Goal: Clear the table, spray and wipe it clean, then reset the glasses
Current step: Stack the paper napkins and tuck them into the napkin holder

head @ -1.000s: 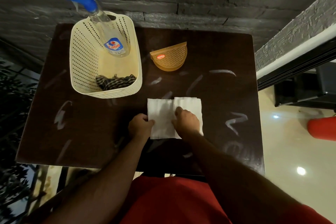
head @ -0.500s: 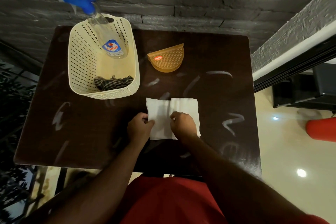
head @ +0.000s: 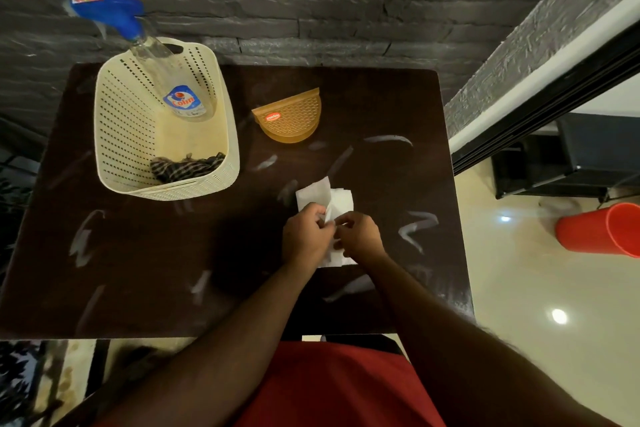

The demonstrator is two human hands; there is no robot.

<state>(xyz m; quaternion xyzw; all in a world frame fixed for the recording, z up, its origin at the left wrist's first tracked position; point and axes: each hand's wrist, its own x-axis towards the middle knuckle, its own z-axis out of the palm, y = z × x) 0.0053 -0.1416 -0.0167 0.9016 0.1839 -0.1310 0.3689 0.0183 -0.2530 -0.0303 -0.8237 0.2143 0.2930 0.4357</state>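
Note:
A stack of white paper napkins (head: 334, 198) lies on the dark brown table (head: 138, 260), right of centre. My left hand (head: 306, 237) and my right hand (head: 358, 236) meet over its near part, both pinching the top napkin, whose left edge is lifted and folded up. A cream perforated basket (head: 114, 135) stands at the back left. In it a clear spray bottle (head: 173, 80) with a blue trigger head leans, and a dark checked cloth (head: 187, 166) lies at its near end. No glasses are in view.
An orange half-round napkin holder (head: 289, 118) sits behind the napkins. White smear marks streak the tabletop. A dark stone wall runs along the far edge. A red bucket (head: 602, 230) lies on the pale floor at the right.
Both hands drew together over the napkins' near edge and pinched the top sheet, lifting its left side off the stack. The camera view shifted slightly.

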